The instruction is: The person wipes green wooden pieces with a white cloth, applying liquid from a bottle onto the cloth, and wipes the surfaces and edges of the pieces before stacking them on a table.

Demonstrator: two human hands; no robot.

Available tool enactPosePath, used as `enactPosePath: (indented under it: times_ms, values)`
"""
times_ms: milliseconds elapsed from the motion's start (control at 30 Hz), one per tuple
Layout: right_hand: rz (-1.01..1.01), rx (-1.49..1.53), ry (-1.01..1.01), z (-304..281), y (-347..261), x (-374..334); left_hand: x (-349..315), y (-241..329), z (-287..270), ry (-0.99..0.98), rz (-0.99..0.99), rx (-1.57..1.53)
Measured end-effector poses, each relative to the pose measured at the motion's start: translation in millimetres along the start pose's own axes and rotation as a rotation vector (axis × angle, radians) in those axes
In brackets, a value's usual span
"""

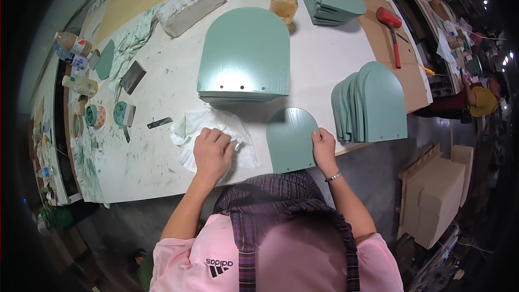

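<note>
My left hand (213, 154) is closed on a crumpled white cloth (188, 128) that lies on the table near its front edge. With its thumb on the face, my right hand (325, 150) grips the right edge of a small green arched panel (291, 136). This panel has a rounded top and small holes along its straight lower edge; its underside is hidden. Just beyond it sits a stack of larger green arched panels (243, 48). More green panels (383, 103) lean together to the right of my right hand.
The white table (146, 167) also bears a white-smeared block (190, 8), a bottle (284, 2), another panel stack (334, 2) and a red mallet (392, 30). Leftward lie a dark block (132, 77), a small blade (159, 123) and tape rolls (94, 115). Cardboard boxes (435, 194) stand right, below the table.
</note>
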State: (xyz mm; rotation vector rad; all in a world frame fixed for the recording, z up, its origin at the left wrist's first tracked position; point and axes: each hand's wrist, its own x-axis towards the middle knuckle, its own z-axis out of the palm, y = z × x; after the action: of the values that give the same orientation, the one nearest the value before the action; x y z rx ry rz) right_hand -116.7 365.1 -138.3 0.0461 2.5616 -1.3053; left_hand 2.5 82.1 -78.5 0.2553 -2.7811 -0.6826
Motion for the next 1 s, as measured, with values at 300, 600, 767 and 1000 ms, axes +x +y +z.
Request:
enactPosePath:
  times_ms: [300, 600, 767, 1000]
  values:
    - [-0.346, -0.422, 0.078, 6.3, -40.5, -5.5, 19.8, 17.7, 47.6, -0.127, -0.232, -0.51]
    - [-0.277, 0.074, 0.276, 34.8, -120.9, 113.8, 14.9, 1.6, 58.7, -0.219, -0.715, -1.171]
    - [-0.091, 0.416, 0.191, 52.2, -147.8, 197.7, 12.2, 8.9, 57.2, -0.356, -0.348, -0.653]
    - [-0.342, 0.457, -0.002, 83.1, -184.1, 258.3, 8.6, 21.6, 38.9, -0.276, 0.001, -0.22]
